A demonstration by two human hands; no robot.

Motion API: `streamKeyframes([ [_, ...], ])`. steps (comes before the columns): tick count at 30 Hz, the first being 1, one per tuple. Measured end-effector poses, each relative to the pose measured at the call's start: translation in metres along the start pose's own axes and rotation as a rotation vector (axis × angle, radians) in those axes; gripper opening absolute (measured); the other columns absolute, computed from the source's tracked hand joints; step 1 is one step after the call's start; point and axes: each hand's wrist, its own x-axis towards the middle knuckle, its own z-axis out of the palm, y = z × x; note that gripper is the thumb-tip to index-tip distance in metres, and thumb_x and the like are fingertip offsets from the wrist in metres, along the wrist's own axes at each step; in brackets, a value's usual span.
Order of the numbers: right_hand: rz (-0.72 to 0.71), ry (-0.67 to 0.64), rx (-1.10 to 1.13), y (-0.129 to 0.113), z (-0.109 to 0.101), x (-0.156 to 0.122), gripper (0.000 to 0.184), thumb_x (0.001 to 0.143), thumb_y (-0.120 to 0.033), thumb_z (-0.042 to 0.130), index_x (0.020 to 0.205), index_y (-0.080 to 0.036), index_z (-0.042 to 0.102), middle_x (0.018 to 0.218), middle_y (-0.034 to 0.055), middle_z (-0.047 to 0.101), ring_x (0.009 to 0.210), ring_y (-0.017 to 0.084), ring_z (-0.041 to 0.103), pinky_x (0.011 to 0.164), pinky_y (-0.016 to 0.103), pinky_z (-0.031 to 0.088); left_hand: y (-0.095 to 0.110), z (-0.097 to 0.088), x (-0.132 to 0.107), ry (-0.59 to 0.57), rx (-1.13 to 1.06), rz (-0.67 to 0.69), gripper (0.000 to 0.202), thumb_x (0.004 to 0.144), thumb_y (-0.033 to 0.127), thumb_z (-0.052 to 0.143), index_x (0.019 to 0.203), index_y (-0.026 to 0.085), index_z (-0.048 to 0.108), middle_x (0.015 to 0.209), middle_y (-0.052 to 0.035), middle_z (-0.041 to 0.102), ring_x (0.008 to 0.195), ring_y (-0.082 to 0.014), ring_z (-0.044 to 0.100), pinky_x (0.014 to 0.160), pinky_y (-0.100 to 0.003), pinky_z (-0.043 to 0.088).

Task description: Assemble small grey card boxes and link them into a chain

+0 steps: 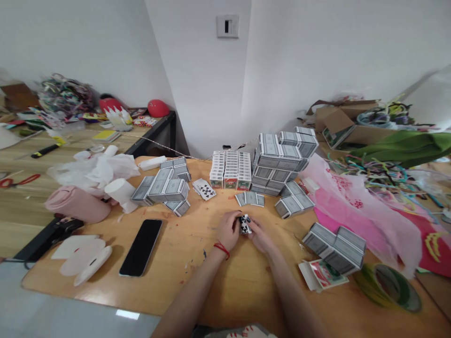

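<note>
Both hands meet over the middle of the wooden table (pixel 176 281). My left hand (pixel 228 231) and my right hand (pixel 258 234) are closed together on a small deck of playing cards (pixel 244 224), black-and-white faces showing. A red string circles my left wrist. Just beyond the hands lie a few grey card packs (pixel 250 198) and a loose fan of cards (pixel 204 188) with black pips up.
Stacks of grey card boxes (pixel 278 162) and rows of white packs (pixel 230 170) stand at the back. More boxes (pixel 165 188) lie left, others (pixel 334 244) right. A black phone (pixel 141 247), pink roll (pixel 75 204), pink plastic bag (pixel 355 206) and green tape roll (pixel 389 285) surround the hands.
</note>
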Motion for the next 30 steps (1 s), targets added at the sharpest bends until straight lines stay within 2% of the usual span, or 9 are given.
streamKeyframes([
  [3, 0.040, -0.034, -0.038, -0.003, 0.003, 0.002, 0.026, 0.065, -0.041, 0.062, 0.078, -0.019, 0.056, 0.074, -0.0002, 0.059, 0.067, 0.012, 0.054, 0.060, 0.024, 0.044, 0.001, -0.002, 0.000, -0.023, -0.003, 0.090, 0.029, 0.080, 0.014, 0.036, 0.105, 0.020, 0.051, 0.102, -0.0066, 0.056, 0.100, -0.0161, 0.047, 0.088, -0.037, 0.039],
  [5, 0.058, -0.052, -0.101, -0.004, 0.005, 0.002, 0.028, 0.065, -0.043, 0.061, 0.075, -0.018, 0.056, 0.069, -0.0006, 0.058, 0.062, 0.012, 0.053, 0.056, 0.023, 0.042, -0.001, -0.002, 0.000, 0.002, -0.003, 0.083, 0.026, 0.080, 0.015, 0.038, 0.101, 0.019, 0.052, 0.097, -0.0067, 0.057, 0.095, -0.0161, 0.049, 0.084, -0.036, 0.041],
  [8, 0.071, -0.055, -0.139, -0.006, 0.007, 0.003, 0.030, 0.064, -0.045, 0.061, 0.074, -0.016, 0.056, 0.066, -0.0005, 0.057, 0.060, 0.012, 0.053, 0.053, 0.023, 0.042, -0.005, 0.001, -0.002, 0.027, -0.006, 0.020, 0.021, 0.080, 0.017, 0.038, 0.096, 0.018, 0.053, 0.092, -0.0065, 0.057, 0.088, -0.0150, 0.050, 0.079, -0.033, 0.043],
  [14, 0.100, -0.025, -0.032, -0.007, 0.005, 0.004, 0.030, 0.064, -0.041, 0.062, 0.078, -0.015, 0.059, 0.071, 0.0023, 0.061, 0.063, 0.014, 0.056, 0.056, 0.026, 0.045, -0.004, 0.004, -0.004, 0.062, -0.065, -0.084, 0.019, 0.082, 0.022, 0.037, 0.095, 0.017, 0.050, 0.092, -0.0067, 0.056, 0.087, -0.0139, 0.052, 0.078, -0.030, 0.043],
  [18, 0.069, -0.036, -0.071, -0.008, 0.005, 0.002, 0.030, 0.068, -0.044, 0.056, 0.077, -0.016, 0.059, 0.073, 0.0047, 0.063, 0.064, 0.016, 0.058, 0.061, 0.030, 0.047, -0.008, 0.003, -0.001, 0.216, -0.204, -0.243, 0.019, 0.083, 0.027, 0.036, 0.094, 0.016, 0.048, 0.088, -0.0059, 0.058, 0.080, -0.0122, 0.056, 0.072, -0.027, 0.045],
  [22, 0.021, 0.043, -0.046, -0.006, -0.002, -0.001, 0.034, 0.073, -0.048, 0.047, 0.079, -0.017, 0.060, 0.079, 0.0079, 0.065, 0.070, 0.019, 0.060, 0.061, 0.032, 0.047, -0.015, 0.002, 0.002, 0.355, -0.268, -0.374, 0.021, 0.081, 0.033, 0.040, 0.089, 0.015, 0.047, 0.080, -0.0051, 0.060, 0.069, -0.0119, 0.058, 0.063, -0.025, 0.045],
  [25, 0.012, 0.106, -0.004, -0.004, -0.009, -0.004, 0.035, 0.075, -0.048, 0.042, 0.081, -0.018, 0.060, 0.082, 0.0077, 0.065, 0.072, 0.020, 0.061, 0.058, 0.032, 0.047, -0.016, 0.002, 0.002, 0.363, -0.273, -0.394, 0.022, 0.079, 0.034, 0.042, 0.088, 0.015, 0.048, 0.081, -0.0053, 0.061, 0.068, -0.0121, 0.058, 0.063, -0.024, 0.045],
  [30, 0.012, 0.057, 0.037, -0.004, -0.014, -0.006, 0.038, 0.075, -0.050, 0.038, 0.082, -0.019, 0.059, 0.081, 0.0078, 0.064, 0.070, 0.020, 0.060, 0.060, 0.035, 0.047, -0.012, 0.002, 0.002, 0.313, -0.214, -0.386, 0.021, 0.076, 0.031, 0.046, 0.089, 0.015, 0.050, 0.080, -0.0041, 0.060, 0.069, -0.0121, 0.057, 0.064, -0.025, 0.045],
])
